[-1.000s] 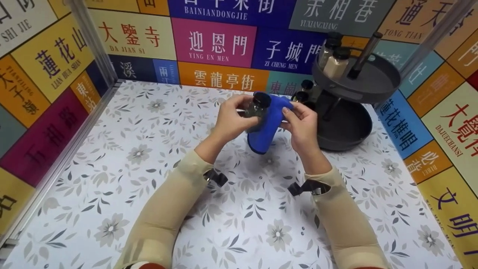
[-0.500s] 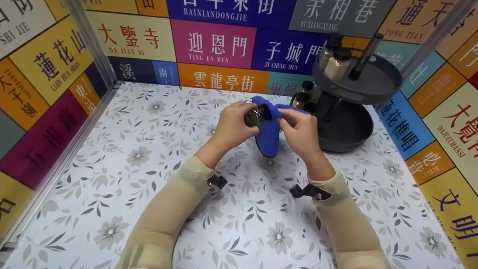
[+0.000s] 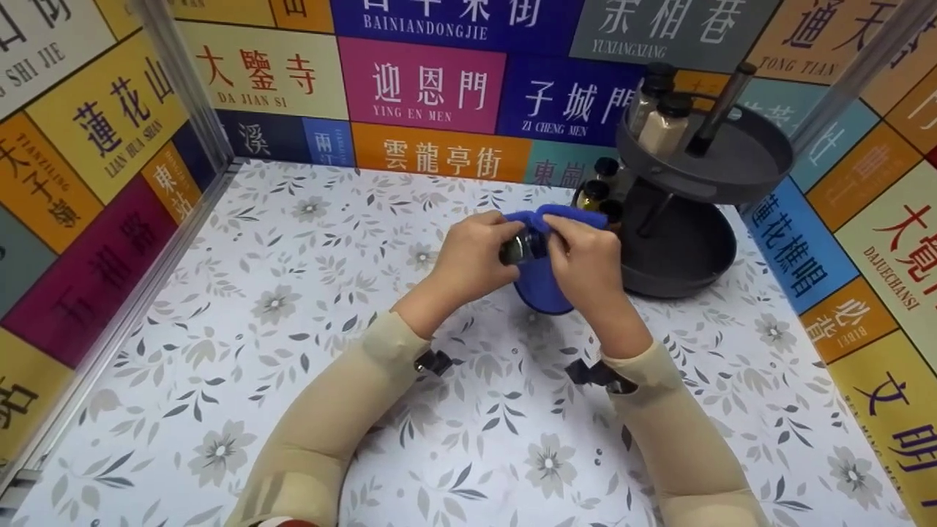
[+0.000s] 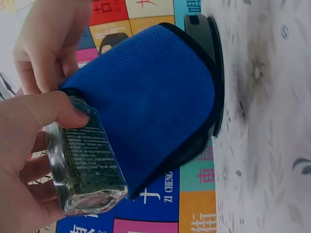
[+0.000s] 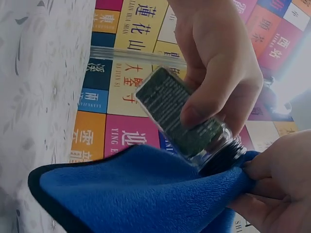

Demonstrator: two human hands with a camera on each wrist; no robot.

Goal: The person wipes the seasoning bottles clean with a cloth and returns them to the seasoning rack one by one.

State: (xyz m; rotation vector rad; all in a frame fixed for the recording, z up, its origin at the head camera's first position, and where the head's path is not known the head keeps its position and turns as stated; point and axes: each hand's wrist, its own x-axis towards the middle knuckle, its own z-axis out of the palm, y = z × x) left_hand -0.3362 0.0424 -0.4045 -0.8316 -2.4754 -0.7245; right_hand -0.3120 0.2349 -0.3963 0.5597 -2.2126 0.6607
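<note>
My left hand (image 3: 472, 256) grips a square glass spice jar (image 4: 90, 160) filled with dark green flakes. A printed label covers one face of the jar, and its black lid (image 5: 223, 158) is partly hidden by cloth. My right hand (image 3: 589, 267) pinches a blue cloth (image 4: 150, 92) with a dark border, close against the lid. The jar lies tilted on its side, lid toward the right hand, in the head view. Below both hands the rest of the cloth (image 3: 542, 285) hangs down over the table.
A black two-tier round rack (image 3: 681, 271) stands just right of the hands. Jars with black lids, one a pale-filled jar (image 3: 664, 130), sit on its upper tier, and several more stand at its lower left. Sign-patterned walls (image 3: 424, 84) enclose the floral tabletop (image 3: 468, 432).
The jar has gone from upright to tilted sideways, its lid now against the cloth. Both hands have come lower and closer together, and the right hand has bunched the cloth at the lid.
</note>
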